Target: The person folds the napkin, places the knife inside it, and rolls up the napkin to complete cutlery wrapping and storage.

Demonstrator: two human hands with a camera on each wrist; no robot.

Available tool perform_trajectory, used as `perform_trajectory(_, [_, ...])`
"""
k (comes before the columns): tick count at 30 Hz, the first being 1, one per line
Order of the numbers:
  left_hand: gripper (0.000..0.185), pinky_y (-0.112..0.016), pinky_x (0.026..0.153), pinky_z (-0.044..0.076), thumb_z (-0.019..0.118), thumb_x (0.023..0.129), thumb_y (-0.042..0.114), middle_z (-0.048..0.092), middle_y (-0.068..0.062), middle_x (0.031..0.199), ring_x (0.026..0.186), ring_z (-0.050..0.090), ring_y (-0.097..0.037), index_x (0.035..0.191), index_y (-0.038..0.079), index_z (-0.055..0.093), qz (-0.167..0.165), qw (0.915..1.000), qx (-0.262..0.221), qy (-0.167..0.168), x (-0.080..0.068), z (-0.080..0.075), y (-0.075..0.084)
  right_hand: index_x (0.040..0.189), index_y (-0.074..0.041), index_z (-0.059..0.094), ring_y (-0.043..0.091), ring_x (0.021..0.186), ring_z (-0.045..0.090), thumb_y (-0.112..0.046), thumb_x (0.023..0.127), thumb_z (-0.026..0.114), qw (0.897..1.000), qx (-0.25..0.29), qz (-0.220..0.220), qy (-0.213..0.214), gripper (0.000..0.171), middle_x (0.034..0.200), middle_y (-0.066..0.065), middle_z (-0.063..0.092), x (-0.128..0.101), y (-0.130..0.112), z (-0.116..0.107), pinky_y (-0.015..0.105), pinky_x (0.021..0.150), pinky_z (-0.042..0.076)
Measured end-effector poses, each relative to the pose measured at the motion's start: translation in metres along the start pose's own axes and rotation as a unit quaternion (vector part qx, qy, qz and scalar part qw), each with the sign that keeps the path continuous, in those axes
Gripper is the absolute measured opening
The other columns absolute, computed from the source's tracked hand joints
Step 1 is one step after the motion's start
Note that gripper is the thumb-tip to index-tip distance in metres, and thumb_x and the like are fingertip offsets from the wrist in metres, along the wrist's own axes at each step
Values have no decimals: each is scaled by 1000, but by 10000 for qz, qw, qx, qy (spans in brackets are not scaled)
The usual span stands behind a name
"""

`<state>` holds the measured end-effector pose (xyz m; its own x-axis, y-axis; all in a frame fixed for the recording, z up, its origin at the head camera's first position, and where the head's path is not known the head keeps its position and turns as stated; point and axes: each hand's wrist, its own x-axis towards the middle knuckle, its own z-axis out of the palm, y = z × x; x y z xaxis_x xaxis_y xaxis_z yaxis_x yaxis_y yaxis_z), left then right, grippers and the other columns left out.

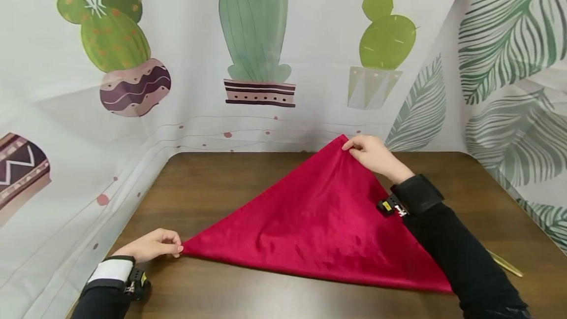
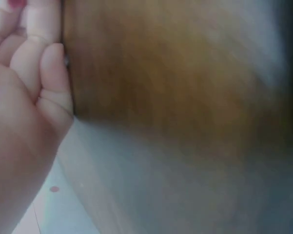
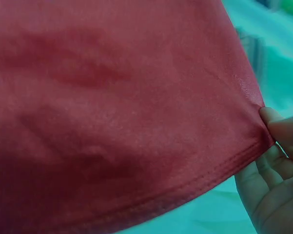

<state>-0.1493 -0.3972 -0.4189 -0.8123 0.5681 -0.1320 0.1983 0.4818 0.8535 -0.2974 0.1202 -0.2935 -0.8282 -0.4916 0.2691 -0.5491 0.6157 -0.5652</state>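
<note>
a cactus- and leaf-print backdrop (image 1: pixel 190 53) stands behind a brown table (image 1: pixel 221 181). the red cloth (image 1: pixel 301 220) extends over the table as a triangle. the left hand (image 1: pixel 152 246) pinches its left corner; the right hand (image 1: pixel 374 154) pinches the top corner near the far table edge. progress, as judged: the triangle is formed, probably by a diagonal fold; both corners are not yet released, and creases are not yet smoothed. the right sleeve (image 1: pixel 460 255) conceals the cloth's right corner and part of a gold-coloured object (image 1: pixel 507 264), not identifiable. the left wrist view is largely blurred.
</note>
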Motion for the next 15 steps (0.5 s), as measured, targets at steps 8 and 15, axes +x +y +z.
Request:
perform_trajectory(8, [12, -21, 54, 36, 53, 84, 7, 60, 0, 69, 63, 50, -6, 76, -2, 57, -465, 9988, 14, 180, 1, 0, 4, 99, 9, 57, 34, 89, 50, 2, 78, 50, 9989, -17, 279, -384, 24, 101, 25, 55, 39, 54, 56, 41, 77, 39])
perform_trajectory(15, [17, -22, 57, 37, 52, 86, 10, 62, -3, 71, 67, 56, -10, 76, -3, 56, -576, 9981, 36, 206, -1, 3, 6, 113, 7, 52, 32, 109, 45, -8, 74, 55, 9948, -349, -111, -955, 42, 112, 24, 52, 82, 174, 140, 36, 87, 37])
